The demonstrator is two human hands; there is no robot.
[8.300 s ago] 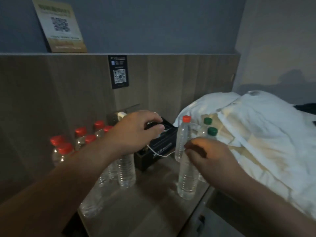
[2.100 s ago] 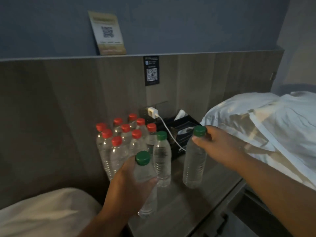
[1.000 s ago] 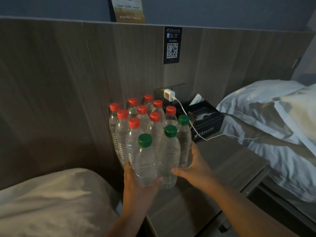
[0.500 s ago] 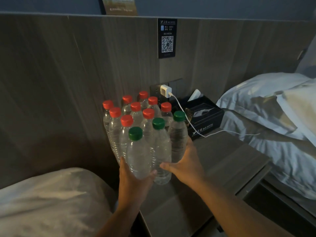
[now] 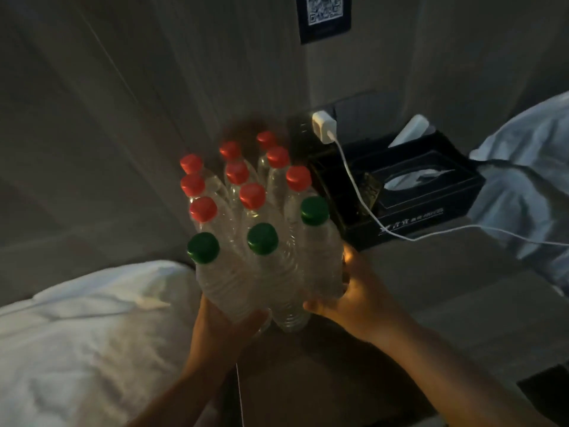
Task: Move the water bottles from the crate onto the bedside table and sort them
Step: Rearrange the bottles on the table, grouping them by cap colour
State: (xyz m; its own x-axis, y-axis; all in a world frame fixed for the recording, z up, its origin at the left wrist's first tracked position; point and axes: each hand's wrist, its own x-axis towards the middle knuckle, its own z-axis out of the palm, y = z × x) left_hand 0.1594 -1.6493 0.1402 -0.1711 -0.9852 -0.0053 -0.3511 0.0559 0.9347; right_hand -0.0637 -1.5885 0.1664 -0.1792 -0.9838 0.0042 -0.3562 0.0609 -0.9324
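Several clear water bottles with red caps stand packed together at the back left of the bedside table, against the wooden wall panel. In front of them stand three bottles with green caps in a row: left, middle, right. My left hand grips the lower body of the left green-capped bottle. My right hand grips the lower body of the right green-capped bottle from its right side. The crate is out of view.
A black tissue box sits at the back of the table right of the bottles. A white charger is plugged in the wall, its cable trailing right across the table. White bedding lies left and right.
The camera has come closer and tilted down. Both hands stay on the outer green-capped bottles, holding the row tight against the red-capped group.
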